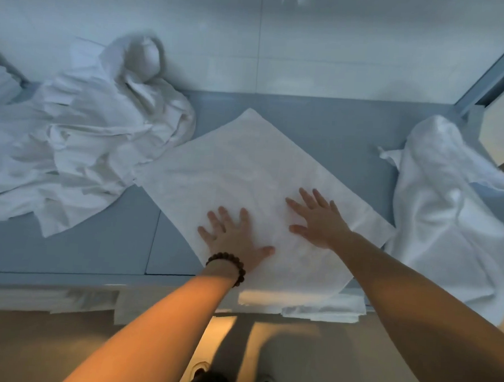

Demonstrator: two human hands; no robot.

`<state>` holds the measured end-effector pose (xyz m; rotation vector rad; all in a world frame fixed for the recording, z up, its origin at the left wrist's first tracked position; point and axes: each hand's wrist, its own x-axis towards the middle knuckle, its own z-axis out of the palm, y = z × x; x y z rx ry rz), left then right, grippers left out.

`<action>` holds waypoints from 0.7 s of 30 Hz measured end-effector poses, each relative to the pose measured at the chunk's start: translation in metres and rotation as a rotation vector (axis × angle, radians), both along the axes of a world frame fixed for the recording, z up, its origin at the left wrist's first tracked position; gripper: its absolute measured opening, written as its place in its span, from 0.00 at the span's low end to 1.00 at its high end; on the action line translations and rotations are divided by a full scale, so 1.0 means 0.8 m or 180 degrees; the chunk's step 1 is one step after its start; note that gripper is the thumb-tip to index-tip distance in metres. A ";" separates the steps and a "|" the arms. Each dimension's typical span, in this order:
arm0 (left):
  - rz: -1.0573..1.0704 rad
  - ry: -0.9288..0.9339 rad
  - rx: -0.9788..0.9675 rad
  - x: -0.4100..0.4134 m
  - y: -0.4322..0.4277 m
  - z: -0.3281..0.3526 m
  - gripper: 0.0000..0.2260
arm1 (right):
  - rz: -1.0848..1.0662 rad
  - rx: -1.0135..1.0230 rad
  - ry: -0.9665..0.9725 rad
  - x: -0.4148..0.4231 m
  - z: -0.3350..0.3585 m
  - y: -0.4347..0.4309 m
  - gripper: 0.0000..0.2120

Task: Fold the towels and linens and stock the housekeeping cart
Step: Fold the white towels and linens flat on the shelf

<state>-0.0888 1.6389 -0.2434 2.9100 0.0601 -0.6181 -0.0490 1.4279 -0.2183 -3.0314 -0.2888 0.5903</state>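
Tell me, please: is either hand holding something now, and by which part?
Nothing is held. The left hand and the right hand both lie flat, fingers spread, on the near part of the folded white linen on the table.

Flat linen [246, 173]: plain white. Crumpled linens at 9 o'clock [81, 141] and 3 o'clock [445, 206]: white. Table [96, 241]: grey-blue. Bead bracelet [229, 265]: dark brown.

Three linens [246, 173] (two crumpled), two hands [236, 236]
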 end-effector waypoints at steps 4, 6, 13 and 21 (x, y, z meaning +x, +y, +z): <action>-0.0303 0.0045 -0.0009 0.022 0.017 0.002 0.51 | -0.0182 -0.0010 -0.0021 -0.008 -0.013 0.003 0.32; -0.0547 0.0084 -0.0076 0.038 0.031 0.002 0.52 | -0.0375 0.0060 -0.0154 -0.023 -0.013 0.010 0.32; -0.1418 0.0148 0.0160 0.103 0.056 0.014 0.52 | -0.0962 -0.0166 -0.0535 -0.094 -0.015 0.061 0.36; -0.1411 0.0064 -0.0079 0.089 0.038 0.013 0.47 | -0.1136 0.0029 -0.0282 -0.081 -0.021 0.026 0.33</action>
